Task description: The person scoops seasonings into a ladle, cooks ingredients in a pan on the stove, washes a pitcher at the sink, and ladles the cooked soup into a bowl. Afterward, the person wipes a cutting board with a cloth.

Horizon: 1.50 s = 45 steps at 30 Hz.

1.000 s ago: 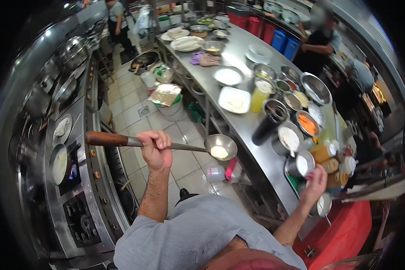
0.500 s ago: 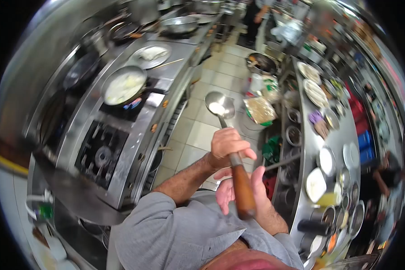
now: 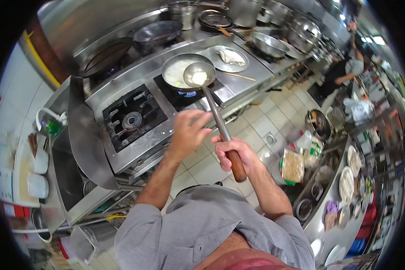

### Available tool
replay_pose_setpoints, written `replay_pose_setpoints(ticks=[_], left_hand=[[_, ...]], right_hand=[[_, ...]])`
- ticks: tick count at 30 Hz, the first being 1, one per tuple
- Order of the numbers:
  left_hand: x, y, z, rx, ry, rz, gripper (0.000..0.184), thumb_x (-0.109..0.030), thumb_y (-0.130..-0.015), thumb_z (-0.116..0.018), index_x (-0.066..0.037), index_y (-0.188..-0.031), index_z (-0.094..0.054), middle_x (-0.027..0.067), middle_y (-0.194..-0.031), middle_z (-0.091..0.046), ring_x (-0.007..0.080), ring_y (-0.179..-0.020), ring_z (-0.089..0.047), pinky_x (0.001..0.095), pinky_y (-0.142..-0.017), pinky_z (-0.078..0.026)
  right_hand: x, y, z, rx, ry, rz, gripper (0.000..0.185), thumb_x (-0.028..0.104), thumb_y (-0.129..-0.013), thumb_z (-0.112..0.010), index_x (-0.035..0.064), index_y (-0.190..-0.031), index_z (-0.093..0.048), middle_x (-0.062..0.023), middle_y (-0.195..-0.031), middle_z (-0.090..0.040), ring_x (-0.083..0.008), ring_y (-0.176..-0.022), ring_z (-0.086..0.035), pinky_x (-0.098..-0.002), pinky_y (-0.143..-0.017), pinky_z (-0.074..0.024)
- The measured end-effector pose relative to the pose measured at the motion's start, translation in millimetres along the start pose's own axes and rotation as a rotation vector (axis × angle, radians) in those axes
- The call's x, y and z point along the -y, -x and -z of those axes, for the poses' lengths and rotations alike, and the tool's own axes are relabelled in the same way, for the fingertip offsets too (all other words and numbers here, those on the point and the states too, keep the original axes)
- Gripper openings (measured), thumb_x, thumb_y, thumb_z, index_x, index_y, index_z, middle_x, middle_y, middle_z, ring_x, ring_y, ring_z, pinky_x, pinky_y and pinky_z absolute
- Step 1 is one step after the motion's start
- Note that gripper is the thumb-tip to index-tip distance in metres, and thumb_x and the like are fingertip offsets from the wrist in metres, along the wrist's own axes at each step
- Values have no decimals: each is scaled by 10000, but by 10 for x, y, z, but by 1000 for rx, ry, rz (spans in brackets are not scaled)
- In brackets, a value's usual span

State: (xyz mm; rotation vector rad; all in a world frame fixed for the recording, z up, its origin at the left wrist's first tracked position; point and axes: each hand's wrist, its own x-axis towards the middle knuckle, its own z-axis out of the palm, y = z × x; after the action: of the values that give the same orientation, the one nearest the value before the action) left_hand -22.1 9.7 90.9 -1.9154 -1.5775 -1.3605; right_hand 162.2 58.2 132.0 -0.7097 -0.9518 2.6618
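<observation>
My right hand [image 3: 235, 156] is wrapped round the lower handle of a long ladle [image 3: 216, 110], just above its brown wooden end. The ladle's round bowl, with something creamy white in it, hangs over a frying pan [image 3: 181, 57]. White liquid with pale yellowish bits fills the pan, and a blue flame burns beneath it. I cannot tell whether the bowl touches the liquid. To the left of the ladle's shaft, my left hand [image 3: 188, 135] is raised in front of the stove, holding nothing, its fingers apart and slightly bent.
An unlit burner [image 3: 132, 120] lies left of the pan. On its right are a metal plate [image 3: 243, 66] with a white cloth-like item and a thin stick [image 3: 238, 76]. Behind stand a wok [image 3: 157, 33] and several pots. Another person [image 3: 346, 72] stands at the far right.
My view has swung left from the aisle to the stove. The ladle's bowl has come over the pan. My left hand has let go of the shaft, and my right hand has closed on the handle.
</observation>
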Motion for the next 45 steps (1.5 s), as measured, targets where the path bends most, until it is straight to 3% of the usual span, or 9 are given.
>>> replay_pose_setpoints(ticks=[6, 12, 16, 20, 21, 24, 31, 40, 45], left_hand=[[534, 285, 723, -266, -434, 378, 400, -139, -706, -712, -69, -1080, -588, 97, -1019, -550, 269, -993, -487, 366, -867, -395], [594, 702, 1481, -211, -974, 511, 368, -203, -741, -688, -85, -1077, -593, 98, -1048, -540, 274, -996, -487, 388, -859, -380], [782, 999, 2085, -229, -1363, 644, 404, -313, -776, -643, -129, -1126, -566, 90, -1101, -516, 288, -1043, -463, 413, -873, -376], [1082, 1168, 2462, -192, -1519, 852, 572, -394, -776, -636, -180, -1271, -443, 114, -1215, -444, 310, -1117, -416, 449, -899, -368], [1176, 1215, 2516, -189, -1519, 854, 572, -394, -776, -636, -180, -1271, -443, 114, -1215, -444, 310, -1117, -416, 449, -899, -368], [1400, 1274, 2625, -109, -1300, 1048, 668, -398, -776, -641, -187, -1338, -347, 151, -1259, -409, 349, -1140, -404, 474, -924, -360], [1433, 1264, 2696, -218, -894, 1071, 708, -329, -789, -644, -79, -1353, -296, 243, -1281, -417, 388, -1178, -404, 417, -975, -339], [1401, 1242, 2666, -252, -827, 1093, 636, -291, -818, -621, -48, -1329, -329, 225, -1278, -444, 352, -1181, -435, 381, -966, -351], [1368, 1232, 2655, -240, -784, 1122, 613, -294, -826, -614, -53, -1322, -346, 218, -1267, -459, 340, -1171, -450, 373, -958, -356]], right_hand=[[479, -863, 855, -125, 589, 55, 354, 38, -681, -577, 1, -1008, -447, -41, -581, -483, -149, -378, -452, -300, -328, -373], [952, -1355, 1621, -340, 1748, 442, 345, 87, -683, -574, -6, -1014, -537, -233, -840, -612, -360, -814, -604, -438, -690, -477], [1183, -1619, 1743, -534, 1868, 358, 360, 106, -669, -577, 4, -1013, -543, -211, -869, -618, -378, -883, -583, -448, -741, -462], [1236, -2036, 1947, -467, 1740, 438, 302, 97, -678, -572, -27, -953, -549, -202, -794, -618, -338, -740, -614, -425, -639, -485], [1231, -2091, 1901, -435, 1416, 284, 217, 78, -688, -580, -23, -879, -552, -127, -670, -583, -243, -528, -571, -359, -482, -475], [1115, -2124, 1648, -262, 809, 34, 144, 68, -707, -585, 11, -833, -542, -40, -591, -510, -151, -409, -473, -295, -372, -419], [958, -2121, 1239, -25, 46, -156, 145, 95, -771, -569, 50, -897, -511, 11, -569, -472, -113, -408, -434, -240, -366, -349], [847, -2069, 1019, -58, 29, -120, 169, 97, -775, -556, 43, -922, -493, 16, -574, -473, -102, -418, -435, -237, -354, -354], [737, -1870, 917, -232, 482, -28, 145, 84, -719, -570, 23, -842, -522, -23, -552, -475, -130, -397, -453, -267, -367, -390]])
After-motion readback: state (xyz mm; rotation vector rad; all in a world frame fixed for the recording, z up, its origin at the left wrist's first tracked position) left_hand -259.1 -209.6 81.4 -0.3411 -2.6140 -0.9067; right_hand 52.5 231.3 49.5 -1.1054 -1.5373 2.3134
